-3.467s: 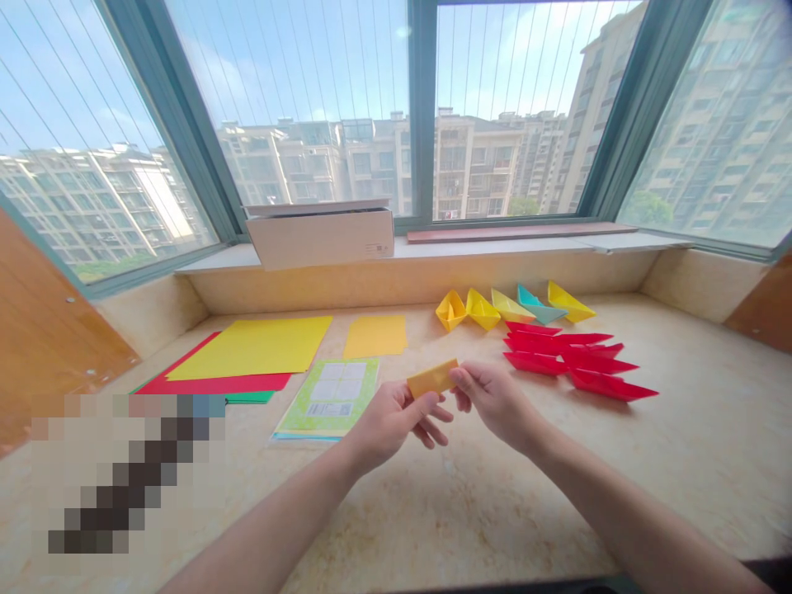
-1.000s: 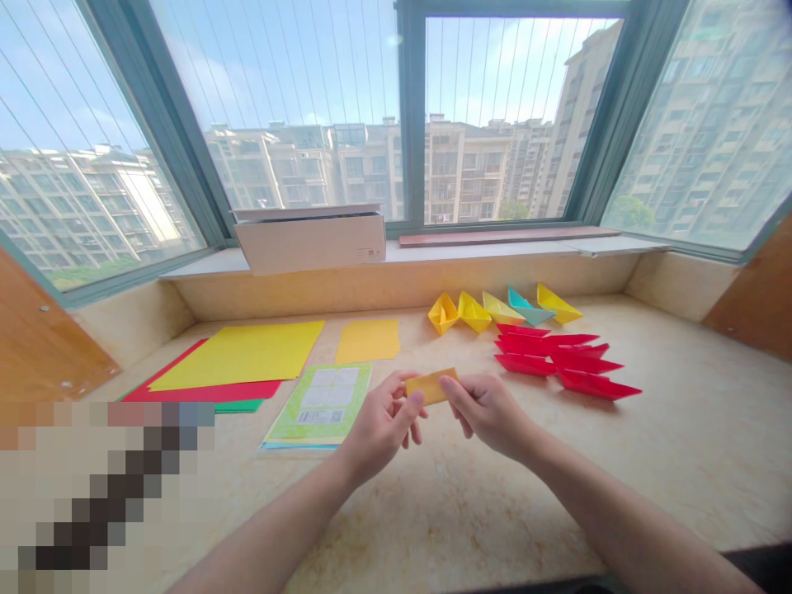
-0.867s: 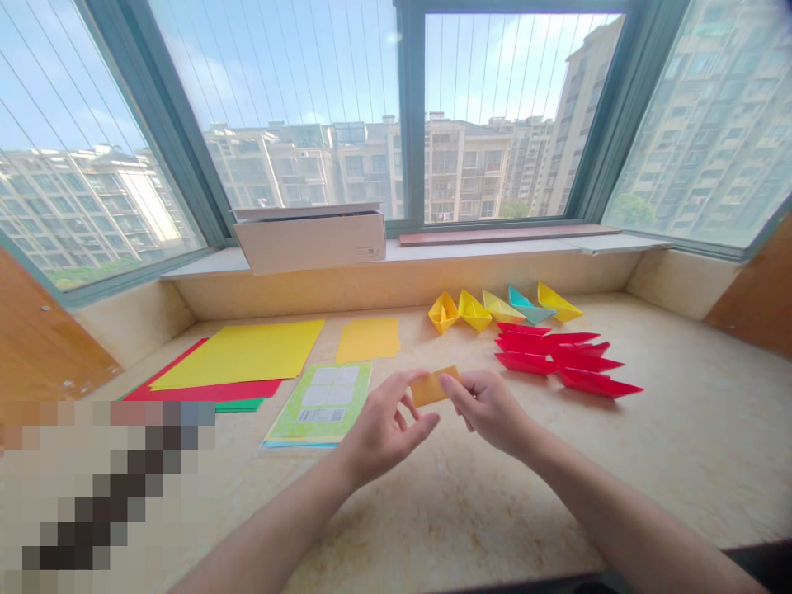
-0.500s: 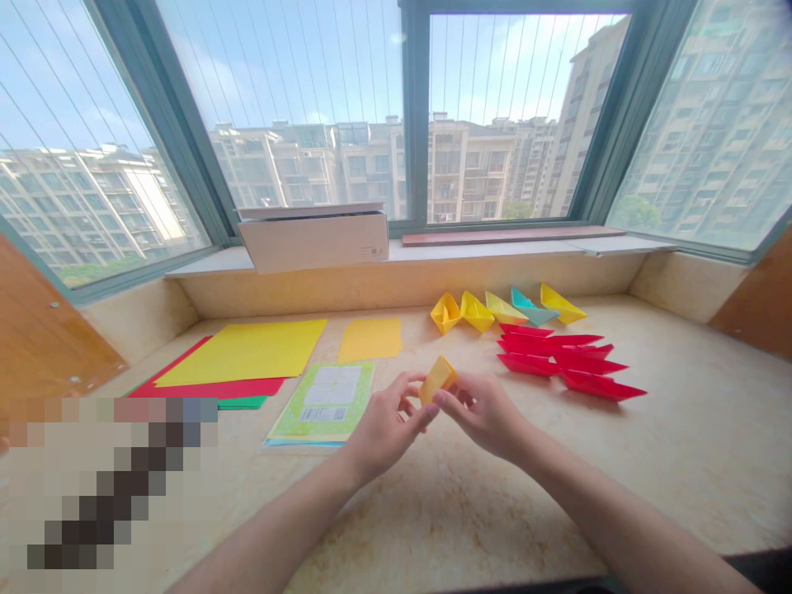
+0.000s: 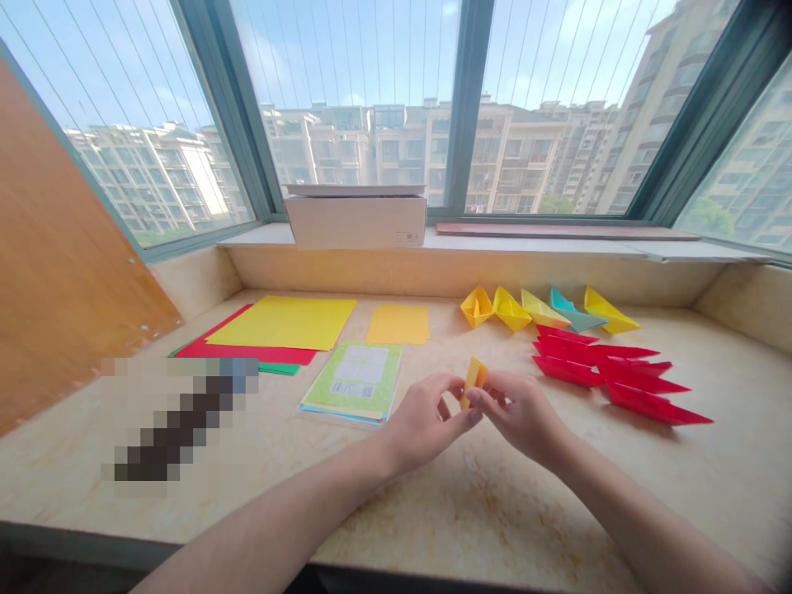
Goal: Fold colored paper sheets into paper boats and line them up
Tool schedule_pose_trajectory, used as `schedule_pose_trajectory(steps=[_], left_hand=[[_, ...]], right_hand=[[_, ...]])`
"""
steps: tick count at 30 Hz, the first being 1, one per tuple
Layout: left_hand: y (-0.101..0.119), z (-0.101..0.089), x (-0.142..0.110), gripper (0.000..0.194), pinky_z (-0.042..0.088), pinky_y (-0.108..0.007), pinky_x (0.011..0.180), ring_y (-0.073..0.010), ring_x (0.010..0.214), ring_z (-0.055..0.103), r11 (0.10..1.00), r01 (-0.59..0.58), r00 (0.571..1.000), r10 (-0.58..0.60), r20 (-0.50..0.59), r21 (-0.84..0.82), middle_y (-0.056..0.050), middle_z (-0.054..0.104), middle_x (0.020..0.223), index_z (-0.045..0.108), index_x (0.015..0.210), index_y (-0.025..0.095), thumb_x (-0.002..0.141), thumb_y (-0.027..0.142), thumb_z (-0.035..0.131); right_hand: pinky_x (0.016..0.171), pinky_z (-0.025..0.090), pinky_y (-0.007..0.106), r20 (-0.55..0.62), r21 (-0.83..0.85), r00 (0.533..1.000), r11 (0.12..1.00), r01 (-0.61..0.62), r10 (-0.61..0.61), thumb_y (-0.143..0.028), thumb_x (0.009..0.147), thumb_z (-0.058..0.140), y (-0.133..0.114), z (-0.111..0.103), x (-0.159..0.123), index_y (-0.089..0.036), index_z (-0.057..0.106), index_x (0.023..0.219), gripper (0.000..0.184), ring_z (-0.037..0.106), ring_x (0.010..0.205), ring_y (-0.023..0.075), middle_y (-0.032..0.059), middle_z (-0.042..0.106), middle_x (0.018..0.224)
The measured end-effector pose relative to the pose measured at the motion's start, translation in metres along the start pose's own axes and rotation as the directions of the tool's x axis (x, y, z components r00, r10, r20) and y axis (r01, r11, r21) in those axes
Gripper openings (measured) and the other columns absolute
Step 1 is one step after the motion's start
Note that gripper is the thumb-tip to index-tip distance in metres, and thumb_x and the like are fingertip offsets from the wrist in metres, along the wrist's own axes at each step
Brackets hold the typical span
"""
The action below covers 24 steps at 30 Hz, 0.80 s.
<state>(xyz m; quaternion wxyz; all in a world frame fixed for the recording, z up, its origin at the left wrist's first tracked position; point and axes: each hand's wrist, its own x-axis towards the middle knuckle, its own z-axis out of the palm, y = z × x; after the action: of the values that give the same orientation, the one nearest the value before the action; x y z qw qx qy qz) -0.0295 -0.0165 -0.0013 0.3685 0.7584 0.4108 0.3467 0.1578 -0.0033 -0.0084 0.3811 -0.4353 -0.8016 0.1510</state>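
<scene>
A small folded piece of orange paper (image 5: pixel 475 373) stands on edge above the stone sill, pinched from both sides. My left hand (image 5: pixel 426 422) grips its lower left part with thumb and fingers closed. My right hand (image 5: pixel 523 411) pinches its right side, fingertips meeting my left thumb. Beyond the hands, a row of yellow paper boats (image 5: pixel 507 308) with one teal boat (image 5: pixel 566 304) lines the back. Several red paper boats (image 5: pixel 610 375) lie in front of them, to the right of my hands.
Large yellow sheets over red and green ones (image 5: pixel 281 323) lie at the left, a small orange sheet (image 5: pixel 398 323) beside them. A green-bordered paper pack (image 5: pixel 354 381) sits left of my hands. A white cardboard box (image 5: pixel 355 219) rests on the window ledge. A wooden panel (image 5: pixel 55 272) stands at far left.
The folded orange paper has turned from lying flat and wide between my hands to standing narrow on edge. My hands have closed together on it. The view has shifted left.
</scene>
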Motion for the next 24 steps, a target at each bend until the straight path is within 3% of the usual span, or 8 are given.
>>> schedule_pose_trajectory(steps=[8, 13, 19, 24], left_hand=[[0.0030, -0.0044, 0.0014, 0.044, 0.046, -0.022, 0.051, -0.0092, 0.059, 0.060, 0.992, 0.058, 0.997, -0.053, 0.047, -0.110, -0.007, 0.063, 0.109, 0.056, 0.117, 0.018, 0.086, 0.049, 0.061], [0.0002, -0.0033, 0.0030, 0.049, 0.042, -0.020, 0.047, -0.0080, 0.056, 0.059, 0.975, 0.122, 0.993, -0.119, 0.030, -0.184, -0.004, 0.060, 0.102, 0.052, 0.115, 0.019, 0.081, 0.051, 0.068], [-0.0061, -0.0011, 0.0045, 0.037, 0.046, -0.023, 0.062, -0.0153, 0.076, 0.062, 0.993, 0.072, 0.996, -0.076, -0.045, -0.095, -0.001, 0.065, 0.086, 0.058, 0.100, 0.018, 0.080, 0.046, 0.071], [-0.0056, -0.0018, 0.0036, 0.037, 0.046, -0.021, 0.051, -0.0131, 0.061, 0.061, 0.976, 0.137, 0.990, -0.129, 0.055, -0.172, -0.001, 0.063, 0.077, 0.059, 0.100, 0.015, 0.082, 0.046, 0.069]], right_hand=[[0.048, 0.032, 0.023, -0.015, 0.039, 1.000, 0.999, -0.014, 0.014, -0.048, 0.095, 0.050, 0.0040, 0.0002, -0.0007, -0.018, 0.053, 0.061, 0.046, 0.046, 0.049, 0.0112, -0.0019, 0.052, 0.052], [0.048, 0.030, 0.023, -0.012, 0.020, 1.000, 1.000, 0.005, -0.005, -0.042, 0.097, 0.049, 0.0043, -0.0004, -0.0001, -0.018, 0.053, 0.064, 0.041, 0.044, 0.049, 0.0107, -0.0026, 0.051, 0.054], [0.056, 0.038, 0.024, 0.083, 0.028, 0.996, 0.999, 0.016, -0.018, -0.030, 0.096, 0.050, -0.0016, 0.0038, -0.0015, -0.019, 0.062, 0.074, 0.027, 0.053, 0.056, 0.0125, -0.0012, 0.062, 0.063], [0.057, 0.042, 0.025, 0.091, 0.054, 0.995, 0.998, -0.039, 0.034, -0.027, 0.093, 0.053, -0.0022, 0.0049, -0.0011, -0.020, 0.064, 0.081, 0.018, 0.058, 0.057, 0.0139, -0.0007, 0.068, 0.067]])
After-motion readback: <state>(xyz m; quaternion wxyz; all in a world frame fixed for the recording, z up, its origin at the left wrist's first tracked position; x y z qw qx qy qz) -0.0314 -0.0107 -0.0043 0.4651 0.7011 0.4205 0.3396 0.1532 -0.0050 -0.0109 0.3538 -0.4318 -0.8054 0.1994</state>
